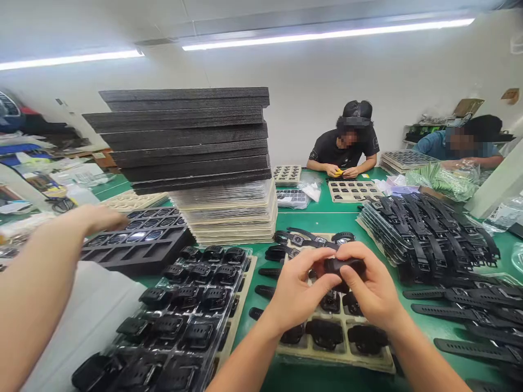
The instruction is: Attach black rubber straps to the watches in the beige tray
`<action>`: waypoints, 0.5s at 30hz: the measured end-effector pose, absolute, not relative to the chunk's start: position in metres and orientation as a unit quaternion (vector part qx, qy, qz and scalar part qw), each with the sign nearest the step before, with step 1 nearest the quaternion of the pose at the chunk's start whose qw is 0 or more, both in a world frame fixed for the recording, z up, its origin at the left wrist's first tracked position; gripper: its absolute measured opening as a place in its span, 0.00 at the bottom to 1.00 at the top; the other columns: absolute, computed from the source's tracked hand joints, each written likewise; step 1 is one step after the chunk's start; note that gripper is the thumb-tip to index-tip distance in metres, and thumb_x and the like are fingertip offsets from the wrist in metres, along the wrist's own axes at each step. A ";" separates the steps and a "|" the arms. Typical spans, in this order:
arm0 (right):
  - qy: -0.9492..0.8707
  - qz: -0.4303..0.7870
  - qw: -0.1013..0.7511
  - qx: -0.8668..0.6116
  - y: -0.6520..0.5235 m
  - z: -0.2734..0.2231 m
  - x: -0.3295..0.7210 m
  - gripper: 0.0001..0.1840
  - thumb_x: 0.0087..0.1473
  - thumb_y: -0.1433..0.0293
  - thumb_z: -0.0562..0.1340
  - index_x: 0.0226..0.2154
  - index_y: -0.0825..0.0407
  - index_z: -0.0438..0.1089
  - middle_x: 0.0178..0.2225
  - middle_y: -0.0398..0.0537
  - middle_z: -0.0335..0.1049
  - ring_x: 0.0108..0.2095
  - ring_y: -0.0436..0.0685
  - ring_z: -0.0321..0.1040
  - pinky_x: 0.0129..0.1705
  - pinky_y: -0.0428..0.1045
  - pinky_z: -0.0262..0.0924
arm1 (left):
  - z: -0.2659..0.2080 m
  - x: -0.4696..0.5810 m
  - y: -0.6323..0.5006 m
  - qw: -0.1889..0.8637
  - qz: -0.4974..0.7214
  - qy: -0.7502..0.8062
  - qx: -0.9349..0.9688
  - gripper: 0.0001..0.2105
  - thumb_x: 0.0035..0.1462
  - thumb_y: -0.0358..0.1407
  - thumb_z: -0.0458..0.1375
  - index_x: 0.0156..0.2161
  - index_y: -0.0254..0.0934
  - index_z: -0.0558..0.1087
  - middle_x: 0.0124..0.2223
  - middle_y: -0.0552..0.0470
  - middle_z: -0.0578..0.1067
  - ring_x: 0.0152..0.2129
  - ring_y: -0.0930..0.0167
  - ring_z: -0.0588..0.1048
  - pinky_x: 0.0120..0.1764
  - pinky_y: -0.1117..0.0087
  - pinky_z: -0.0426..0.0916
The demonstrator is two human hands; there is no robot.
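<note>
Black strap [347, 265], long axis crosswise, between left hand [300, 288] and right hand [373, 288]

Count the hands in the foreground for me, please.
3: the left hand and right hand, together on a black item in the middle, and a co-worker's hand at the left, by the dark tray. Others may be hidden.
</note>
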State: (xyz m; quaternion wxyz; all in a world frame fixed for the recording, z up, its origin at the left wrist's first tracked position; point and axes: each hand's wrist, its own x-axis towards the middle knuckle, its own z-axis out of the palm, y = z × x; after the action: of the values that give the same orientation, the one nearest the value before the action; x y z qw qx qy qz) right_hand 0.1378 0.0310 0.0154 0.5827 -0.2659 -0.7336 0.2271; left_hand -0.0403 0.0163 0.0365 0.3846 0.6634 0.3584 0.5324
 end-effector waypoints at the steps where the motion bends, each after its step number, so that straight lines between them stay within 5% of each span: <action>1: -0.721 0.228 0.597 -0.268 0.031 0.015 0.136 0.06 0.67 0.70 0.60 0.46 0.45 0.70 0.42 0.48 0.70 0.43 0.59 0.68 0.46 0.53 0.65 | 0.036 -0.038 0.016 0.408 0.547 0.353 0.640 0.17 0.54 0.32 0.67 0.50 0.40 0.79 0.42 0.47 0.80 0.36 0.68 0.76 0.40 0.71 0.74; 8: -0.691 0.223 0.630 -0.278 0.028 0.015 0.133 0.07 0.66 0.69 0.61 0.44 0.46 0.74 0.42 0.51 0.74 0.45 0.63 0.72 0.47 0.57 0.68 | 0.027 -0.029 0.023 0.482 0.616 0.344 0.520 0.12 0.45 0.29 0.72 0.38 0.36 0.81 0.39 0.48 0.81 0.39 0.65 0.80 0.44 0.69 0.76; 15: -0.684 0.208 0.635 -0.292 0.031 0.011 0.131 0.09 0.65 0.69 0.63 0.47 0.43 0.77 0.42 0.49 0.77 0.43 0.61 0.74 0.46 0.56 0.70 | 0.022 -0.030 0.024 0.436 0.635 0.332 0.545 0.12 0.49 0.37 0.73 0.40 0.37 0.85 0.41 0.46 0.83 0.40 0.64 0.80 0.46 0.66 0.76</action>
State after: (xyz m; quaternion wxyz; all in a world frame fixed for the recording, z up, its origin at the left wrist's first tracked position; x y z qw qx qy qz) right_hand 0.1306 0.0308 0.0110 0.6349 -0.2917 -0.6845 0.2082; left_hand -0.0301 0.0240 0.0224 0.4356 0.5447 0.3320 0.6351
